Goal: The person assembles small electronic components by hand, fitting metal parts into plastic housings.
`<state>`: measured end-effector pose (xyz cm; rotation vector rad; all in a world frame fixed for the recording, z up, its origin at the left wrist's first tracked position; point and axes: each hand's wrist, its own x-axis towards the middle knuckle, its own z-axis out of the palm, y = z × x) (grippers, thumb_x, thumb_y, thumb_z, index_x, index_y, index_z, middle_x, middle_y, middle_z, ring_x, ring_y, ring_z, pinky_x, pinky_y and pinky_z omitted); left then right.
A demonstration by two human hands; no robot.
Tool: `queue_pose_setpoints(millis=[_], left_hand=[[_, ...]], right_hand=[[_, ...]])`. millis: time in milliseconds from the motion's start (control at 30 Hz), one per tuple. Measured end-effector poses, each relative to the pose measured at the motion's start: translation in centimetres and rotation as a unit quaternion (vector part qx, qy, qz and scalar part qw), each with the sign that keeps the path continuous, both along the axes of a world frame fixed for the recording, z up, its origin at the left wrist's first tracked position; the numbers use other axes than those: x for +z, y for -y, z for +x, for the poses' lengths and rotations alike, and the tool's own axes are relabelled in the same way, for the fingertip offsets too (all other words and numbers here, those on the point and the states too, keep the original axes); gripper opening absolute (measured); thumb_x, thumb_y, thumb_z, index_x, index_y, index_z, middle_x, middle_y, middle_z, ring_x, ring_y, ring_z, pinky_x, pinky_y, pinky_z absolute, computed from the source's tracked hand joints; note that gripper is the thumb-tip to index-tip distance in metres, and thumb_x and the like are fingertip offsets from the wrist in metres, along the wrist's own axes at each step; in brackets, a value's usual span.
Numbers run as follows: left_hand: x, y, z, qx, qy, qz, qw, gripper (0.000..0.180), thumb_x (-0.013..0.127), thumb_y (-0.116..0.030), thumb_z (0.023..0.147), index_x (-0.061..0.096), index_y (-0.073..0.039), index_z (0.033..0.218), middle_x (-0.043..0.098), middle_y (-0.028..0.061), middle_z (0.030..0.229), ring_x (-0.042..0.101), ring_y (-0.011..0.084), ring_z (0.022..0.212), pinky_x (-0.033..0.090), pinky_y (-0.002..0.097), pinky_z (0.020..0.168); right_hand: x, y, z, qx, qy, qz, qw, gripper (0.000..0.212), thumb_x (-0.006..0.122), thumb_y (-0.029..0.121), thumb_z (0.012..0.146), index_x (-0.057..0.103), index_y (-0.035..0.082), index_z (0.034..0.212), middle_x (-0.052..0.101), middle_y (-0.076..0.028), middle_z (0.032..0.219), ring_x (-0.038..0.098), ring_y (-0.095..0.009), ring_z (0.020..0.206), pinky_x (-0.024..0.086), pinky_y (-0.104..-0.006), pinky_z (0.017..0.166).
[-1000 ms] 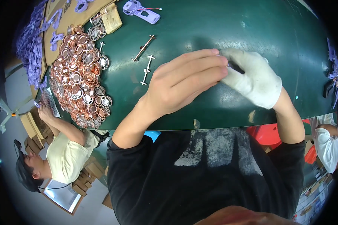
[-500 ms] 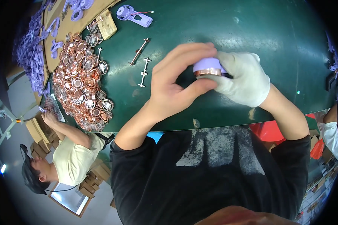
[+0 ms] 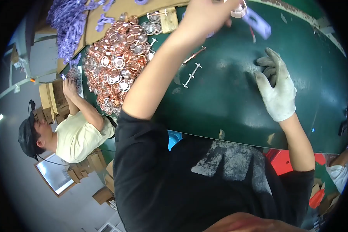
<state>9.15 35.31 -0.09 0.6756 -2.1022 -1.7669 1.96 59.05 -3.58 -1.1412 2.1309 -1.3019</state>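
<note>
My bare left hand [image 3: 208, 17] reaches to the far side of the table, partly cut off by the top edge of the view. Its fingers close on a purple plastic fan housing [image 3: 258, 24] with a copper-coloured ring [image 3: 239, 10] at its round end and a short red wire [image 3: 252, 34]. Behind this hand show bits of another purple part [image 3: 210, 34], mostly hidden. My right hand [image 3: 277, 87], in a white glove, hovers over the green table [image 3: 228, 104], fingers loosely curled and apart, holding nothing.
A big heap of copper and clear rings [image 3: 118, 63] lies left of my left forearm. Two thin metal rods [image 3: 192, 75] rest beyond it. Purple parts [image 3: 67, 29] pile up at the far left on cardboard [image 3: 98, 33]. A co-worker [image 3: 71, 131] sits at the left, handling something small.
My hands have parted. The left has carried the purple housing with its ring away to the far side; the right has let go of it. The view has also shifted.
</note>
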Motion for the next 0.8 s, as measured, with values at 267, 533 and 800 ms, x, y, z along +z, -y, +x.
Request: queue_pose_setpoints(millis=[267,533,800], left_hand=[[1.2,11.2,-2.2,-0.030,-0.039,-0.582,0.812,0.031,0.056,-0.022,0.102,0.067,0.001,0.119,0.073,0.0161,0.098,0.070,0.0180,0.093,0.055,0.0284,0.072],[-1.5,5.1,7.9,-0.085,0.128,-0.596,0.788,0.036,0.075,-0.011,0.083,0.069,-0.010,0.118,0.067,0.0111,0.115,0.066,0.0332,0.103,0.053,0.0430,0.091],[1.6,-6.8,9.7,-0.126,0.026,-0.327,0.936,0.029,0.078,-0.028,0.080,0.076,-0.004,0.097,0.069,0.0138,0.077,0.069,0.0334,0.072,0.056,0.0409,0.068]], right_hand=[[-1.0,0.7,0.2,0.027,-0.034,-0.026,0.999,0.043,0.072,0.012,0.089,0.062,0.004,0.130,0.071,-0.006,0.101,0.067,-0.013,0.077,0.055,-0.0272,0.076],[-0.7,0.5,0.2,0.031,-0.039,0.028,0.998,0.038,0.071,0.011,0.089,0.065,0.007,0.127,0.072,-0.008,0.103,0.071,-0.018,0.086,0.056,-0.0291,0.082],[0.4,1.0,1.3,0.089,-0.402,-0.158,0.897,0.058,0.075,0.002,0.073,0.064,0.016,0.128,0.060,-0.015,0.132,0.057,-0.043,0.119,0.046,-0.0539,0.103]])
